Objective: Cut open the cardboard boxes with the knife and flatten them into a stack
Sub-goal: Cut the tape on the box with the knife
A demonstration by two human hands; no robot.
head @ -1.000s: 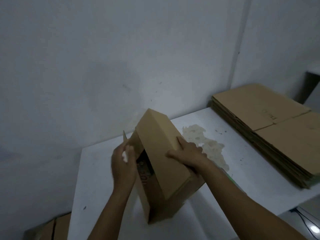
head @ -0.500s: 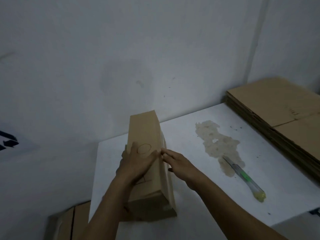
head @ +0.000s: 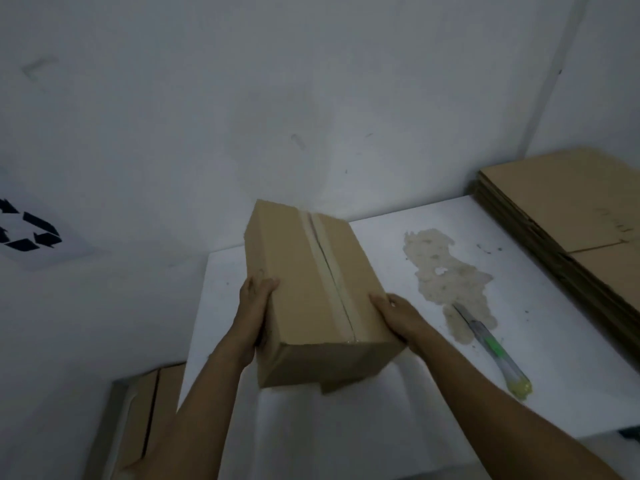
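The cardboard box sits between both hands over the white table, taped seam up. The left hand curls its fingers over the left edge and the right hand clasps the right side (thumb on top). The knife lies apart to the right, near the flattened stack

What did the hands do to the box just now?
They turned the box so its taped seam faces up. The left hand and right hand, earlier on top of it, now hold its two sides. The knife and the flat cardboard stack stayed put on the table.
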